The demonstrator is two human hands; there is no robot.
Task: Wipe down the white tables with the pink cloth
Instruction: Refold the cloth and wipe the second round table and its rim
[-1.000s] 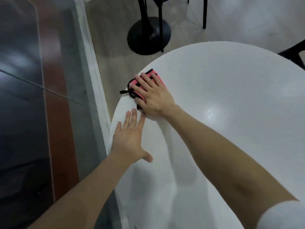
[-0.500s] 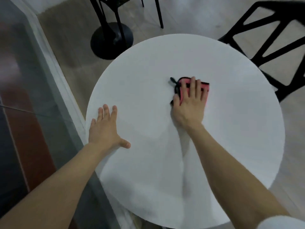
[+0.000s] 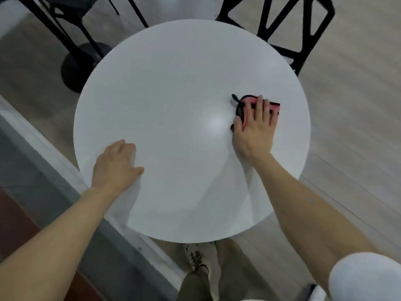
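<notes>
Sweeping rightward since a second ago, the right hand (image 3: 255, 129) is now pressing the pink cloth (image 3: 273, 107) flat near the right edge of the white round table (image 3: 173, 83), fingers straight on top of it. Left hand (image 3: 116, 164) is resting palm-down near the left rim, fingers relaxed, gripping nothing. Left side and middle look covered. The far side by the black chair (image 3: 299, 29), the near edge and any other tables are probably still waiting.

Head view, steeply down over table (image 3: 173, 83)
</notes>
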